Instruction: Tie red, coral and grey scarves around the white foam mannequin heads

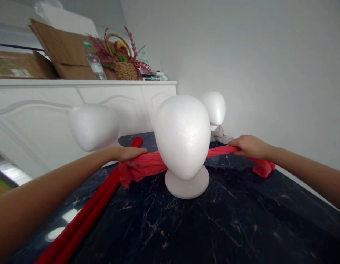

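Red cloth [147,167] seemingly gripped between both hands.

**Two bare arms, nothing worn**

Both arms come into view uncovered along their whole visible length, with no sleeve edge or cuff anywhere up from either wrist. The left hand [127,153] shows no ring, watch or band; its wrist just behind it is plain. The right hand [248,146] is equally unadorned, with no glove, strap or bracelet at the wrist behind it. Fingernails are too small to make out. No marks show on either forearm.
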Action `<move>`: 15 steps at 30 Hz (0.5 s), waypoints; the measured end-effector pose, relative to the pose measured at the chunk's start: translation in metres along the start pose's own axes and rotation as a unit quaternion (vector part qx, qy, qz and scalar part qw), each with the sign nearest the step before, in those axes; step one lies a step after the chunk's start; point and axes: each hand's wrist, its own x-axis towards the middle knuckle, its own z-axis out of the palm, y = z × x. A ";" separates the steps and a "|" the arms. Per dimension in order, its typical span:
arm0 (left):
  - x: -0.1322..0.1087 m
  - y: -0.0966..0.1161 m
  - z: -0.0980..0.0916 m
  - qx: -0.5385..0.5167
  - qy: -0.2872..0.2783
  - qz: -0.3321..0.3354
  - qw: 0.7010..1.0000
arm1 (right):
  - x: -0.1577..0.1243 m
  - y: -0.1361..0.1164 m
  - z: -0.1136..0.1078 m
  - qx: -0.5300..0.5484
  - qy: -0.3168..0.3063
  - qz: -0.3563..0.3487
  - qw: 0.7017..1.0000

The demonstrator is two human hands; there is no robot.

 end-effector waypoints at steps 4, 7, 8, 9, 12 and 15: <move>-0.031 -0.018 0.014 -0.044 -0.145 -0.088 0.984 | -0.036 -0.003 0.004 0.042 0.026 -0.024 0.998; -0.043 -0.031 0.022 -0.167 -0.191 -0.100 0.962 | -0.050 -0.012 0.004 0.096 0.020 0.000 0.995; -0.046 -0.033 0.025 -0.211 -0.190 -0.094 0.954 | -0.052 -0.017 0.002 0.136 0.000 0.028 0.990; -0.048 -0.035 0.029 -0.248 -0.186 -0.081 0.947 | -0.054 -0.024 -0.001 0.190 -0.029 0.055 0.980; -0.057 -0.033 0.047 -0.276 -0.181 -0.026 0.944 | -0.053 -0.055 -0.013 0.406 -0.111 0.093 0.902; -0.063 -0.026 0.073 -0.270 -0.205 0.014 0.941 | -0.047 -0.097 -0.024 0.618 -0.159 0.099 0.764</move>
